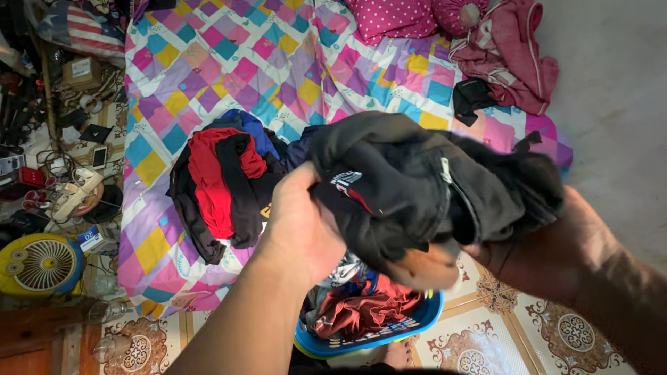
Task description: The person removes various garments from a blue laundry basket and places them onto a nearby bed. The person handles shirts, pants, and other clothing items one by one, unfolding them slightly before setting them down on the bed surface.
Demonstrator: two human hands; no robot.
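Both hands hold one dark garment (417,187) in the air, above a blue laundry basket (417,323) and in front of the bed (229,62).

Left hand (302,226): closed on the left edge of the dark garment, thumb on top of the fabric, fingers hidden beneath it.

Right hand (556,239): closed on the lower right part of the garment; the fingers are covered by the cloth, and only the back of the hand and the wrist show.

The garment is bunched and black, with a zipper (448,177) running across its front and a small printed patch near the left hand.

The basket stands on the patterned tile floor (556,333) and contains crumpled clothes, dark red ones among them. On the bed, a patchwork quilt carries a pile of black, red and blue clothes (222,184) just left of the held garment. A maroon garment (507,52) lies at the far right corner of the quilt. A yellow fan (38,264) sits on the floor at the left.
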